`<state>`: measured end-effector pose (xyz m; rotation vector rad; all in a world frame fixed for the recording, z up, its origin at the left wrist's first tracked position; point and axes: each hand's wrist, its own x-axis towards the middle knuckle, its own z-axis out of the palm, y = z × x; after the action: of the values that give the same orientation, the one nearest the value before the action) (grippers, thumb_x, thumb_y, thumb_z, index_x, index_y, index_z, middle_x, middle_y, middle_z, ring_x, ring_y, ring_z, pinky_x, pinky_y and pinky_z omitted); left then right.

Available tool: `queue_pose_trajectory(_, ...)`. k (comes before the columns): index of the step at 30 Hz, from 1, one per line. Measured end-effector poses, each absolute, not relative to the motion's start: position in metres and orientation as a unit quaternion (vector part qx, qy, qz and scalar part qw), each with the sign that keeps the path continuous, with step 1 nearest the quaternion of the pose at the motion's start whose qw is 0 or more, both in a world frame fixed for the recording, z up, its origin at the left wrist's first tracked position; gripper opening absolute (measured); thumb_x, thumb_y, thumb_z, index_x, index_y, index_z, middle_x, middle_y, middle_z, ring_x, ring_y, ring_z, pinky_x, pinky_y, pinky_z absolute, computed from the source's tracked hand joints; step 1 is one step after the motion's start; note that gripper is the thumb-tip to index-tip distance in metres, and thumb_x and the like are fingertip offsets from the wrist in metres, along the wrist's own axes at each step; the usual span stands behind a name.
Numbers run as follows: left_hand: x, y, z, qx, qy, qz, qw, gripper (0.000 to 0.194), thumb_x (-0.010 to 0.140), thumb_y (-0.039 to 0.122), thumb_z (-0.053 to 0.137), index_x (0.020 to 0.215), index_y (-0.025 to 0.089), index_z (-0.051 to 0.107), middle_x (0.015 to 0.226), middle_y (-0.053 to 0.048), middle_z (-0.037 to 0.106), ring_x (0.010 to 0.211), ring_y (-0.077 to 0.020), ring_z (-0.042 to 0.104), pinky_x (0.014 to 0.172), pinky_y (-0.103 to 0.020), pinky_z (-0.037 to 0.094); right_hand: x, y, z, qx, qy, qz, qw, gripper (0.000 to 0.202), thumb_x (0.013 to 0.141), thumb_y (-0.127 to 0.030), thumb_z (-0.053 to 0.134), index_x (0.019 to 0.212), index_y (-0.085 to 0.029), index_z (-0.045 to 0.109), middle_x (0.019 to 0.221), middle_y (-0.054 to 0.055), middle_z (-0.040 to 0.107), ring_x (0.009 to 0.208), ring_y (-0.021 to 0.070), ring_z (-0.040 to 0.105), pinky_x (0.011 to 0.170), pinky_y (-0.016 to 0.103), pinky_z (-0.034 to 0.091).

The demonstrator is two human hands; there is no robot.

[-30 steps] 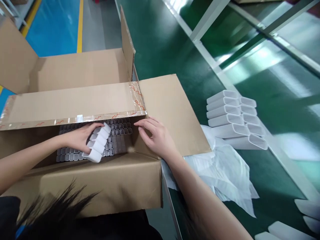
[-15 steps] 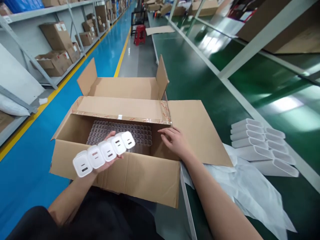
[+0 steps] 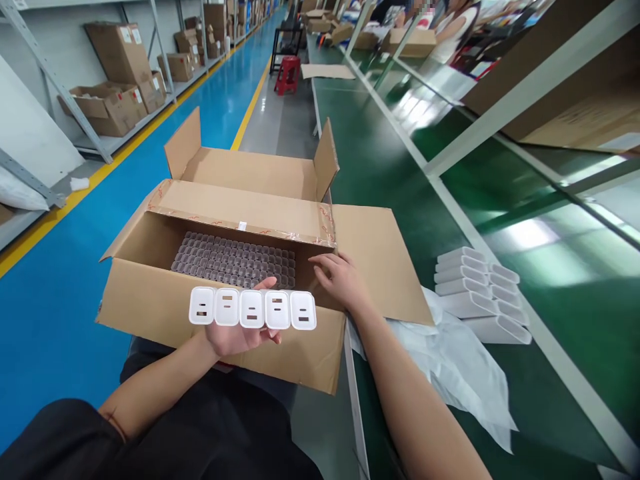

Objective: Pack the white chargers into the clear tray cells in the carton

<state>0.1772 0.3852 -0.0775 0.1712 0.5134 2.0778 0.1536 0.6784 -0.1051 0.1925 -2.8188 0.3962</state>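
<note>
Bench [image 3: 373, 140], green-topped, running from the foreground far back along the right side. Carton [image 3: 157, 303], brown cardboard, standing open beside the bench, flaps spread, one flap [image 3: 377, 257] folded outward over the green top. Sheet [image 3: 465, 380], thin, white and crumpled, lying on the bench, partly under that flap. Stack of sleeves [image 3: 457, 288], white, open-ended, laid in two columns on the bench near the sheet. Block of small cells [image 3: 235, 257], packed in close rows inside the carton. Right hand [image 3: 343, 279], at the carton's right-hand side, fingers loosely bent and parted, nothing seen in them; contact with the cardboard cannot be told. Left hand [image 3: 235, 339], turned palm up before the carton, thumb and fingers closed about one item: row of five white pieces [image 3: 253, 309], side by side and touching, slotted end faces upward, above the carton's near wall.
</note>
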Motion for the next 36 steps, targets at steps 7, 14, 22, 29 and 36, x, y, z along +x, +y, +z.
queue_pose_trajectory(7,0.178,0.384,-0.082,0.071,0.212,0.85,0.476,0.077,0.065,0.073,0.063,0.131,0.033,0.06,0.095,-0.004,0.069,0.07,-0.0184,0.055,0.078,-0.044,0.046,0.154,0.678,-0.106,0.062,-0.979,0.138,0.134,0.03,0.094,-0.024,0.042,0.106,-0.017,0.069,0.11,0.01,0.074,0.104,0.0268,0.068,0.108,0.053,0.038)
queue_pose_trajectory(14,0.18,0.385,-0.09,0.124,0.114,0.858,0.485,0.072,0.076,0.064,0.067,0.137,0.027,0.058,0.106,-0.004,0.072,0.079,-0.0189,0.063,0.08,-0.039,0.048,0.152,0.681,-0.109,0.066,-0.979,0.129,0.142,0.029,0.094,-0.023,0.042,0.105,-0.02,0.069,0.107,0.008,0.074,0.102,0.0254,0.068,0.107,0.051,0.041)
queue_pose_trajectory(22,0.161,0.377,-0.106,0.149,0.13,0.874,0.444,0.07,0.08,0.061,0.067,0.139,0.023,0.057,0.111,-0.007,0.072,0.087,-0.0214,0.066,0.086,-0.038,0.049,0.149,0.678,-0.113,0.039,-0.977,0.131,0.163,0.033,0.091,-0.02,0.044,0.116,-0.019,0.067,0.117,0.013,0.07,0.111,0.03,0.063,0.108,0.053,0.041)
queue_pose_trajectory(29,0.125,0.344,-0.124,0.118,0.191,0.905,0.362,0.075,0.074,0.06,0.072,0.137,0.022,0.058,0.111,-0.01,0.069,0.089,-0.0221,0.063,0.086,-0.037,0.048,0.15,0.683,-0.103,-0.034,-0.967,0.212,0.14,0.033,0.091,-0.028,0.046,0.118,-0.021,0.065,0.119,0.01,0.07,0.108,0.0247,0.066,0.1,0.043,0.052)
queue_pose_trajectory(36,0.082,0.296,-0.115,0.055,0.246,0.932,0.26,0.075,0.069,0.062,0.073,0.134,0.026,0.06,0.115,-0.009,0.069,0.083,-0.0213,0.063,0.082,-0.038,0.052,0.075,0.726,-0.07,-0.17,-0.939,0.27,0.128,0.048,0.084,-0.03,0.055,0.131,-0.019,0.055,0.125,0.015,0.065,0.095,0.0232,0.069,0.087,0.039,0.057)
